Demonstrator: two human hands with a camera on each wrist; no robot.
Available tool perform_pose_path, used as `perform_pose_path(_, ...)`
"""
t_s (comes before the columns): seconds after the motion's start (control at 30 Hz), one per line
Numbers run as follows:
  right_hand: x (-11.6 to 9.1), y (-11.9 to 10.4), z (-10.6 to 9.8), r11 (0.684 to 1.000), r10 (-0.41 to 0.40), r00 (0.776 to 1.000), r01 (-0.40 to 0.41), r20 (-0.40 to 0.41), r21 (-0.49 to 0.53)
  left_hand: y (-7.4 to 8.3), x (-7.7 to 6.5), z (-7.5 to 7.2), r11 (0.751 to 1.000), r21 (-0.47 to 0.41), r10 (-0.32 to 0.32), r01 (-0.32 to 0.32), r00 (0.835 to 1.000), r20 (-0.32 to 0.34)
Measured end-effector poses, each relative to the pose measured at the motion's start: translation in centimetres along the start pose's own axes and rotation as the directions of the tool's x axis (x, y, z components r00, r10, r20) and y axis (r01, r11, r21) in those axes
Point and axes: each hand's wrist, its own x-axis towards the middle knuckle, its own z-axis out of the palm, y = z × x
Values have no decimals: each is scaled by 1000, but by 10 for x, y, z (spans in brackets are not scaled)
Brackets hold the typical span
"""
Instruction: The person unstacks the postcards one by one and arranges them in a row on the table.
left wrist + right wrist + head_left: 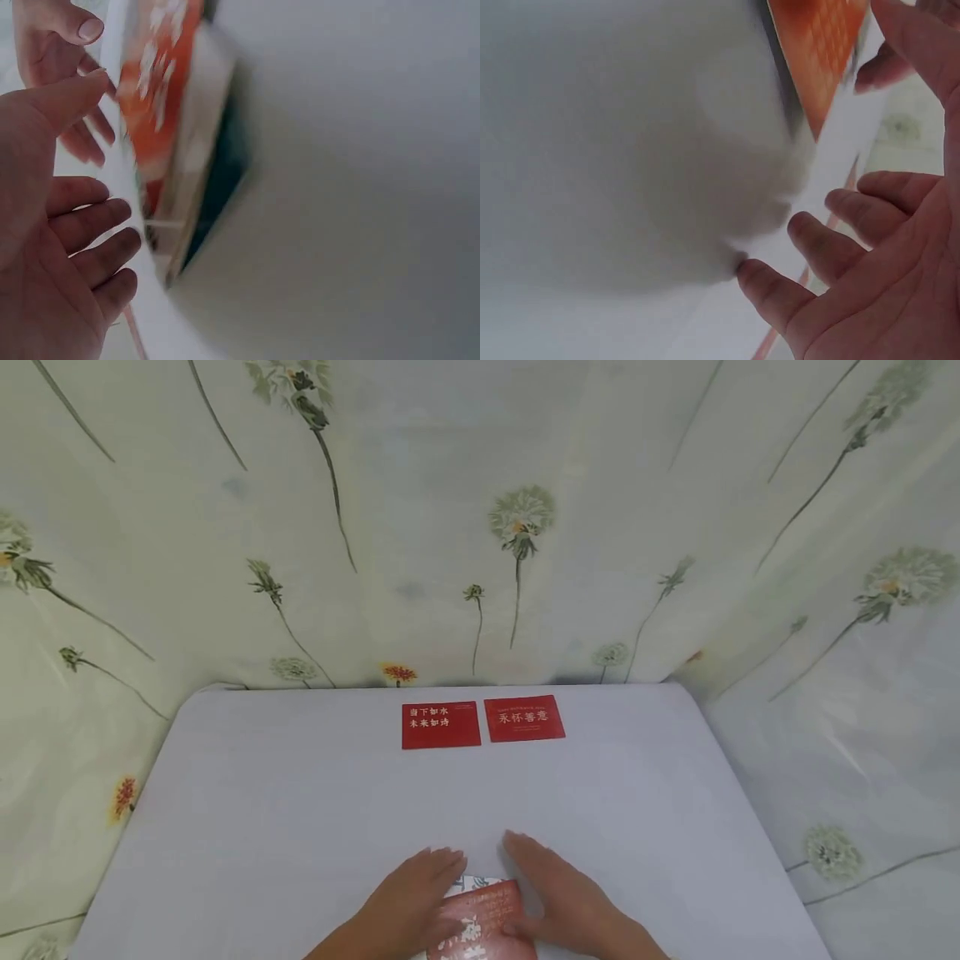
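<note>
A small pile of cards lies at the near edge of the table, with a red card bearing pale characters on top. My left hand is at the pile's left side and my right hand at its right, both thumbs over the red card. In the left wrist view the pile is blurred; pale card edges and a dark teal piece show under the orange-red top. Loosely bent fingers of the left hand stand beside it. In the right wrist view, spread fingers reach down near the white surface.
Two red cards with characters, a left one and a right one, lie side by side at the far edge of the white table. Behind and at both sides hangs a pale curtain printed with dandelions.
</note>
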Motion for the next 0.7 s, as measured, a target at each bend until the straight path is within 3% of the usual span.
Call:
perform_pose_path(0.07,-9,-5,9,1000,-13,1000,13,11,3,2,-15,13,998,17,67,-67,996,-55)
perform_pose_path(0.13,-16,-6,16,998,-48,999,49,14,-29,1,-27,29,989,71,139,-130,981,-137)
perform_pose_path(0.27,-24,3,30,962,-202,979,190,-39,-197,0,-39,53,973,161,200,-164,950,-238)
perform_pose_path(0.47,-28,19,43,921,-289,953,251,-89,-299,-2,-44,64,988,58,154,-144,953,-260)
perform_pose_path(0.7,-24,16,45,939,-284,948,243,-146,-244,-5,-47,61,982,-168,47,-91,967,-249)
